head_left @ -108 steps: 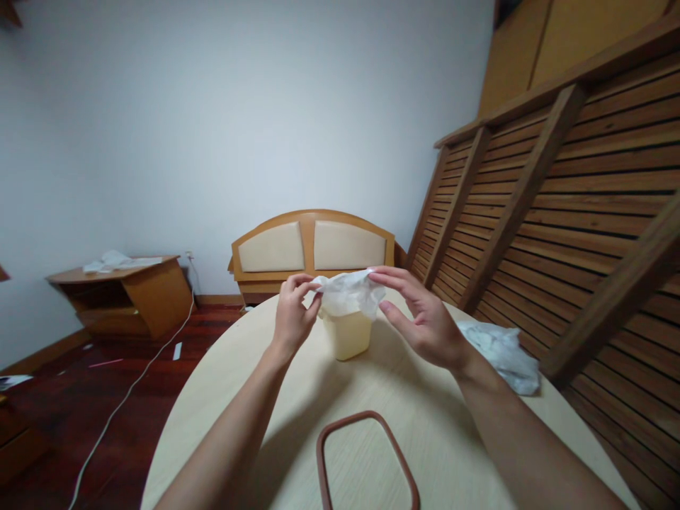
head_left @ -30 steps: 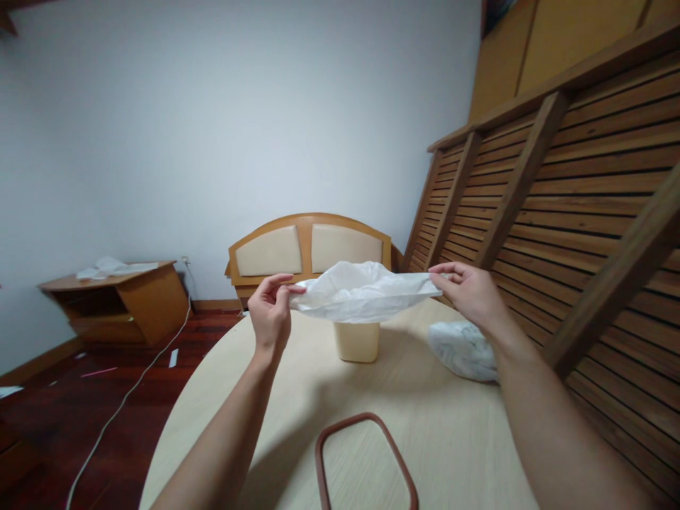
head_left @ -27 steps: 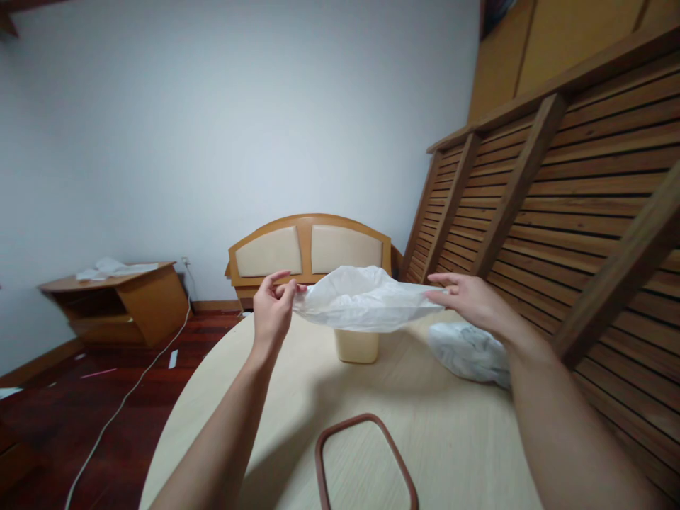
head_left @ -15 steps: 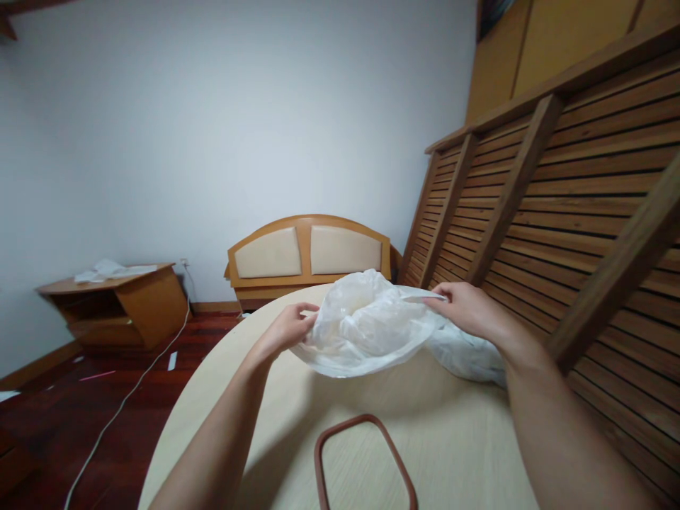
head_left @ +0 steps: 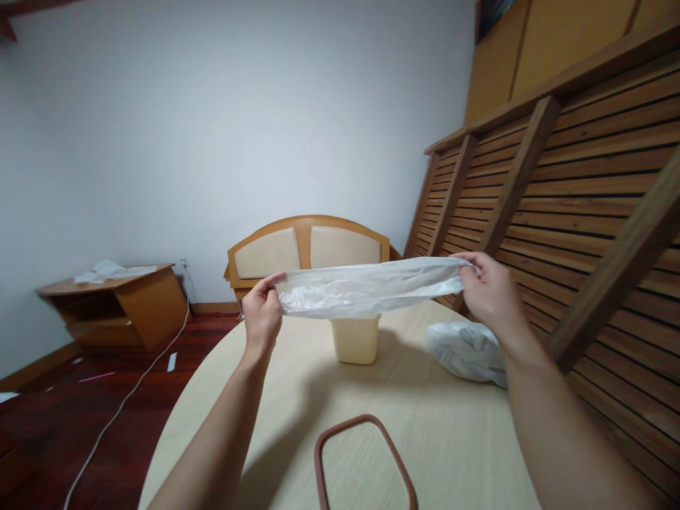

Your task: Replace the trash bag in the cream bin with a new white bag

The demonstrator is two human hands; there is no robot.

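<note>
A white translucent plastic bag is stretched sideways between my two hands, above the table. My left hand is closed on its left end, and my right hand grips the right end. Partly behind and below the bag stands a cream-coloured bin; its top is hidden by the plastic. Close to me, a brown rounded rectangular ring lies on the table. To the right, near my right forearm, rests a crumpled whitish plastic bundle.
The round pale table fills the middle. A slatted wooden panel leans along the right side. Behind the table stands a padded headboard. At left are a low wooden cabinet and a white cable on the dark floor.
My hands have moved apart and a little upward, pulling the bunched bag into a taut band. The cream bin behind it has come into view.
</note>
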